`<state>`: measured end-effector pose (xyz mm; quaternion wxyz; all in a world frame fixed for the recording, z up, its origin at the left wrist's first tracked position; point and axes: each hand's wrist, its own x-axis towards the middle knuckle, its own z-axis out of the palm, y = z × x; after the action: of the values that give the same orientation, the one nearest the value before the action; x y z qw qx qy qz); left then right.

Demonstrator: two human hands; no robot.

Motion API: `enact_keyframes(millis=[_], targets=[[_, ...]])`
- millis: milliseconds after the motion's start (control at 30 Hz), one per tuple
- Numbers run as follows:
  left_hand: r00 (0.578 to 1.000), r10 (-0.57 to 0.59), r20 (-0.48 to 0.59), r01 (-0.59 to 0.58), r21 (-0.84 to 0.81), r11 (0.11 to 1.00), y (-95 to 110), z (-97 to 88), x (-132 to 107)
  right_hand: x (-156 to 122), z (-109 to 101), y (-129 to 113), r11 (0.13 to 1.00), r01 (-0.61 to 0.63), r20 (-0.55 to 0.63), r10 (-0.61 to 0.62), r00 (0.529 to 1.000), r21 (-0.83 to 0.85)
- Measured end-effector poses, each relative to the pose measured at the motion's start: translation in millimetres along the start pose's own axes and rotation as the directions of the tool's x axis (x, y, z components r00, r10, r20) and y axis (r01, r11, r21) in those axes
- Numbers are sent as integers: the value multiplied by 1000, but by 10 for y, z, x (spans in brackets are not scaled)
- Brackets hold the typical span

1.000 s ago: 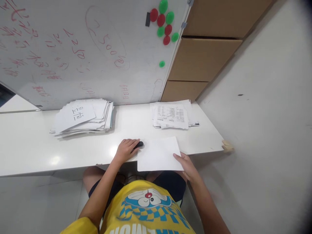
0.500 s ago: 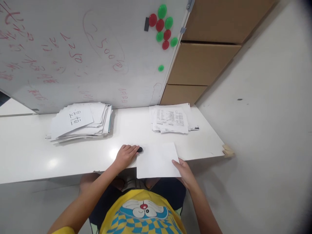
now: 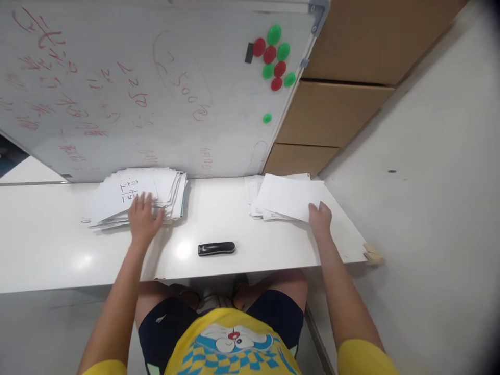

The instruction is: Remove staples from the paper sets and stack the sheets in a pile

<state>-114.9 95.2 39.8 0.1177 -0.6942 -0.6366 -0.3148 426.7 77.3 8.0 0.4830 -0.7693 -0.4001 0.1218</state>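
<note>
Over the front of the left paper stack (image 3: pixel 109 200) reaches my left hand (image 3: pixel 144 219), its fingers spread at the top sheet, which bears handwritten characters. My right hand (image 3: pixel 320 214) pinches the corner of a blank white sheet of paper (image 3: pixel 287 197). That sheet lies on or just over the right paper stack (image 3: pixel 254 208), covering most of its printed top. Between the two stacks, nearer the table's front edge, a black stapler (image 3: pixel 216 248) rests with no hand on it.
The white table (image 3: pixel 219 208) runs along a whiteboard (image 3: pixel 219 73) with red writing and several red and green magnets (image 3: pixel 269 54). Brown cardboard boxes (image 3: pixel 339 114) stand behind the right stack. A white wall (image 3: pixel 437 182) closes the right side.
My left hand has let go of the stapler and moved left to the paper stack. My right hand has carried the blank sheet forward and right, over the right stack.
</note>
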Motion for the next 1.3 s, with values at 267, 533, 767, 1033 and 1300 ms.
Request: enact_keyframes(millis=[267, 533, 767, 1033, 1300], targets=[[999, -42, 32, 41, 8, 999, -511, -107, 49, 111, 228, 24, 929, 186, -44, -210, 977, -320], [974, 209, -91, -209, 3, 978, -25, -240, -127, -914, 139, -533, 977, 73, -96, -54, 994, 200], [512, 856, -64, -855, -137, 501, 1407, -360, -630, -2226, 294, -1223, 566, -617, 773, -58, 632, 547], [957, 132, 257, -140, 10, 990, 329, -83, 293, -1949, 52, -680, 557, -622, 680, 133, 721, 550], [990, -26, 138, 4, 158, 987, 151, -64, 212, -1935, -214, 86, 734, -488, 528, 207, 824, 473]])
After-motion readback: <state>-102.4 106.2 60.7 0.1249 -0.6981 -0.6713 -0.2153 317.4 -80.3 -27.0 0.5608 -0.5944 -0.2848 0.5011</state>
